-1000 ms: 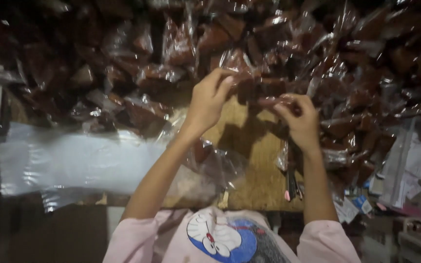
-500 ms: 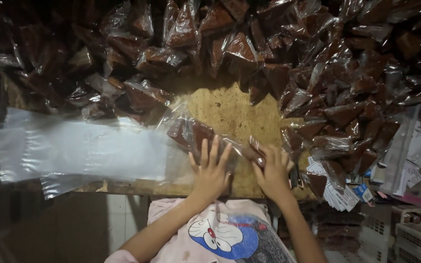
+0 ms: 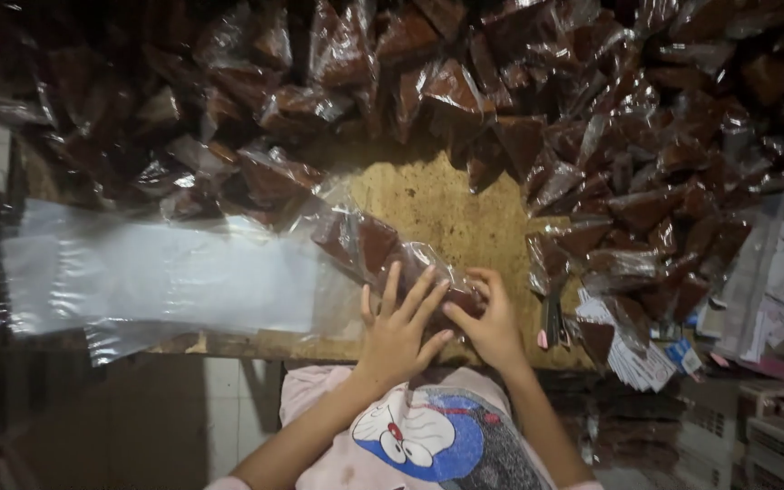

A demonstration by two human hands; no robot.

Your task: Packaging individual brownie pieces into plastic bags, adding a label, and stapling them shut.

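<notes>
Stack of clear plastic bags point(image 3: 165, 277) lies left of hands, glossy, flat. Left hand point(image 3: 398, 328) still flat, fingers splayed, on crinkly packet of dark brown blocks point(image 3: 392, 259). Right hand point(image 3: 490, 319) now curled, pinching packet's end. Packet pile point(image 3: 646, 172) beyond.

At the near edge of a wooden table point(image 3: 437, 204), a person's left hand point(image 3: 398, 328) and right hand point(image 3: 492, 322) rest side by side on a filled plastic packet point(image 3: 383, 254) lying across the board. A stack of flat empty bags point(image 3: 165, 277) lies to the left of the hands, overhanging the table edge. Heaped filled packets point(image 3: 592, 118) ring the bare patch behind and to the right, with paper labels point(image 3: 641, 358) at the near right corner
</notes>
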